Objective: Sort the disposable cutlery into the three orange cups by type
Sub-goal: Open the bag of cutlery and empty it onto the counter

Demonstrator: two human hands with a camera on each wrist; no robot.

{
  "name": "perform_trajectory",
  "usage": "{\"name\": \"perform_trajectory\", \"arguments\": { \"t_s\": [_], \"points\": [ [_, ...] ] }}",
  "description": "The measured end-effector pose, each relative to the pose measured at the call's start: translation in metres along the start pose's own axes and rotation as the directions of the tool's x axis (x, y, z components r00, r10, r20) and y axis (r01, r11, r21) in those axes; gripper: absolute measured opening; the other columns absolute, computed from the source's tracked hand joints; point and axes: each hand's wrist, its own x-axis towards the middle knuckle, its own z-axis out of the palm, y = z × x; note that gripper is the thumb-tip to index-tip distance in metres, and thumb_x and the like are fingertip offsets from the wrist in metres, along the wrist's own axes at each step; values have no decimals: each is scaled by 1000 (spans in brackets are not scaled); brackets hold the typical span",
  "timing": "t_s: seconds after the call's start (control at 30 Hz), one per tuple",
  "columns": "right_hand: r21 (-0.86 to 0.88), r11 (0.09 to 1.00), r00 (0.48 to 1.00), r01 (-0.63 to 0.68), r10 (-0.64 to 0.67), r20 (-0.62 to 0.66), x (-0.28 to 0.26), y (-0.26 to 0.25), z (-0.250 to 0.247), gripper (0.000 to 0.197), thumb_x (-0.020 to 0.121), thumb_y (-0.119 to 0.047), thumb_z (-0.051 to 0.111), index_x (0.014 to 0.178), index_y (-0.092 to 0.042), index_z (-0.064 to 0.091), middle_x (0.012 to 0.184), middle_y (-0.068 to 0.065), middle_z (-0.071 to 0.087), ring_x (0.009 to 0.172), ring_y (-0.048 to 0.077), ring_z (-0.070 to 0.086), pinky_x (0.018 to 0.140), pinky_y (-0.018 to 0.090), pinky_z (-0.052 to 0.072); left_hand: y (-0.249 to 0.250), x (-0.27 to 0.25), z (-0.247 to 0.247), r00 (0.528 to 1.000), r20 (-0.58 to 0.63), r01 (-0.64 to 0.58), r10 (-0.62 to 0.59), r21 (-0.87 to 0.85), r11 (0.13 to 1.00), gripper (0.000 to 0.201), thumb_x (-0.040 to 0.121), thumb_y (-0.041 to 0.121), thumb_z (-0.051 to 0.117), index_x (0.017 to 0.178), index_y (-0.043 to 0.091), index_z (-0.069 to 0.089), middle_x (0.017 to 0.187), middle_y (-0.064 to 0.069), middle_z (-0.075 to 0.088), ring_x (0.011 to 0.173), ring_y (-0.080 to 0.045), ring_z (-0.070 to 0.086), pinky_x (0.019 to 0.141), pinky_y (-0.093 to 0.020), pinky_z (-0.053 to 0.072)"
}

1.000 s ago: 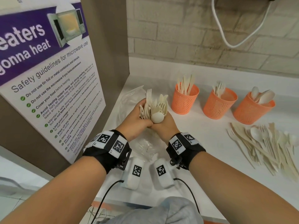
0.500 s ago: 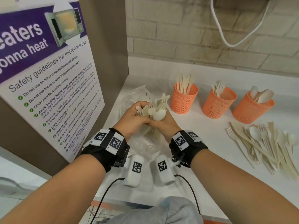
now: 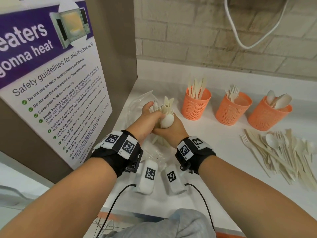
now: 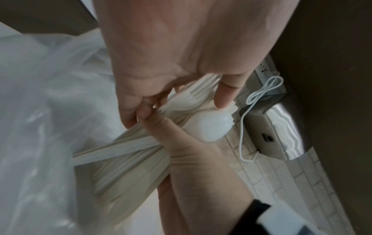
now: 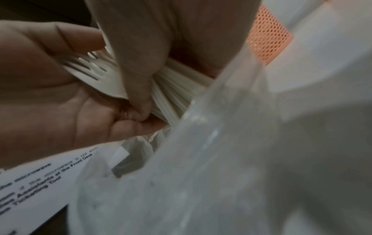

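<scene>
White countertop [image 3: 197, 133] under a brick wall: left hand [image 3: 145, 120] and right hand [image 3: 171, 129] both clench a bundle of cream disposable cutlery [image 3: 167, 109], upright, heads up, left of three orange mesh cups [image 3: 196, 104].

1. Three orange cups [image 3: 195, 105] with a fine mesh pattern are seen.
2. The cutlery pile [image 3: 281, 152] is coloured pale cream.
3. A white table [image 3: 197, 134] is shown.
4. Black wristbands [image 3: 118, 152] carry black-and-white square markers.
5. The poster [image 3: 42, 57] is banded purple over white.
6. The brick wall [image 3: 188, 31] is beige.
</scene>
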Motion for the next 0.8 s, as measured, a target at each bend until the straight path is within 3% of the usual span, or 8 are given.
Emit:
{"name": "perform_trajectory", "arguments": {
  "t_s": [0.17, 0.3, 0.4, 0.47, 0.53, 0.6, 0.67, 0.8],
  "points": [
    [-112, 993, 998, 47, -50, -26, -2, 0, 1, 62, 69, -1, 77, 120, -14, 45, 98, 0, 65, 92, 18, 65, 80, 33, 56, 9, -6, 3, 1000, 2, 26, -26, 97, 995, 71, 95, 30, 49, 151, 32, 6, 146, -4, 35, 119, -19, 45, 106, -39, 38],
    [-58, 998, 998, 26, -29, -54, -5, 2, 5, 61, 70, 0, 77, 120, -15, 46, 99, 1, 66, 93, 16, 65, 80, 27, 55, 5, -8, 5, 999, 21, 43, -43, 18, 999, 78, 91, 44, 53, 152, 34, 5, 138, 2, 37, 121, -13, 39, 100, -28, 26],
    [15, 999, 997, 29, -27, -72, -4, 2, 7, 60, 68, -1, 73, 121, -14, 48, 102, 8, 68, 95, 21, 67, 81, 34, 57, 0, -12, 1, 997, 65, 33, -35, 31, 999, 99, 63, 72, 63, 147, 37, 23, 143, 5, 42, 135, -17, 38, 115, -34, 19],
    [55, 998, 998, 21, -17, -67, -3, -2, 8, 59, 67, -3, 72, 121, -10, 49, 102, 11, 68, 93, 21, 67, 77, 30, 56, -7, -10, -3, 996, 79, 28, -30, 30, 999, 104, 54, 80, 64, 143, 37, 32, 151, 6, 35, 139, -15, 33, 118, -39, 16],
    [121, 993, 997, 1, 8, -74, -2, -8, 6, 56, 69, -3, 72, 121, -4, 51, 103, 12, 68, 93, 19, 68, 75, 26, 54, -4, -15, -5, 996, 69, 47, -50, 42, 998, 93, 73, 66, 55, 151, 37, 13, 157, 7, 21, 144, -14, 22, 113, -30, 13],
    [207, 978, 997, -14, 30, -73, -1, -17, 2, 49, 74, 0, 72, 120, 1, 54, 103, 14, 69, 94, 20, 69, 77, 28, 55, -9, -14, -10, 997, 65, 34, -42, 123, 992, 76, 91, 30, 46, 153, 30, 1, 157, 4, 18, 144, -14, 20, 100, -24, 21],
    [282, 959, 998, -34, 48, -45, -1, -28, -3, 33, 79, 4, 68, 111, 5, 59, 95, 15, 69, 89, 23, 69, 77, 33, 56, -14, -14, -11, 995, 99, 2, -32, 295, 956, 85, 89, 10, 52, 153, 25, -2, 154, 3, 25, 140, -13, 28, 97, -22, 29],
    [451, 889, 997, -80, 72, 34, -5, -43, -9, 21, 83, 5, 65, 101, -8, 66, 92, 11, 69, 91, 23, 67, 89, 40, 54, -22, -10, -7, 989, 93, -148, 116, 551, 821, 90, 73, 22, 78, 146, 22, 24, 125, 5, 57, 112, -10, 56, 95, -26, 46]
  ]
}}
